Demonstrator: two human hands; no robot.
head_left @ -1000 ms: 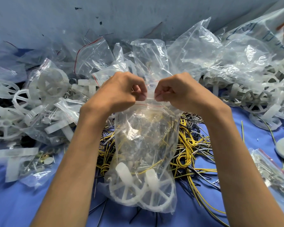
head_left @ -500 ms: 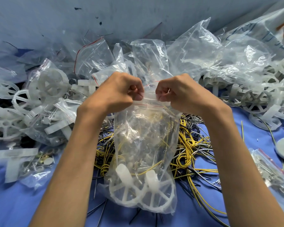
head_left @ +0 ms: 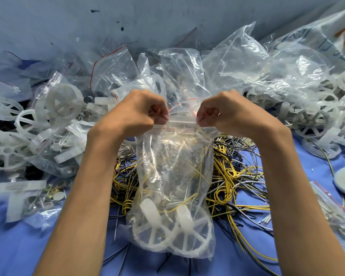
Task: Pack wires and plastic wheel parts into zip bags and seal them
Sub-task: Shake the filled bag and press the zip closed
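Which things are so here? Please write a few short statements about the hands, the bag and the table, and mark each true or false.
1. The left hand and the right hand both pinch the top edge of the zip bag. True.
2. The zip bag is empty. False: two white wheels sit at its bottom.
3. Loose wires, yellow and black among them, lie piled behind the zip bag. True.
4. The cloth on the table is green. False: it is blue.
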